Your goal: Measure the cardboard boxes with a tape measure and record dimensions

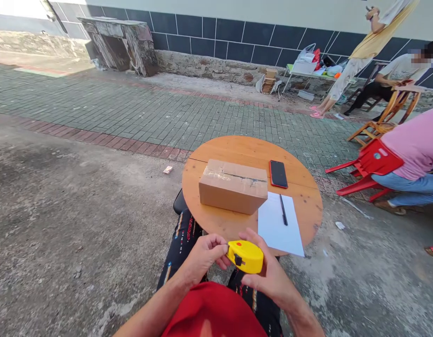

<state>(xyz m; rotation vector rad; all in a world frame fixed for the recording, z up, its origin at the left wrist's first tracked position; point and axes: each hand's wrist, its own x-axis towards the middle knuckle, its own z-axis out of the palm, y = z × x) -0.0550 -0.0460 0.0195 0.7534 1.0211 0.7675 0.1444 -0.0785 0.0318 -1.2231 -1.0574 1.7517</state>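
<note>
A yellow tape measure (249,257) with a black lock button is held over my lap, just off the near edge of the round wooden table (233,227). My right hand (272,276) grips its body from the right. The fingers of my left hand (209,252) pinch its left end, where the tape comes out; how much tape is out, I cannot tell. Beyond my hands, a closed, taped cardboard box (233,187) lies on the table. To its right are a white sheet of paper (277,234) with a black pen (283,209) on it, and a red-edged phone (278,174).
At the right a person in pink (418,140) sits on a red plastic chair (377,159). Farther back are a standing person, another seated person and a wooden chair (392,112). A folding table (289,69) with bags stands by the wall; a stone structure (121,44) is at back left.
</note>
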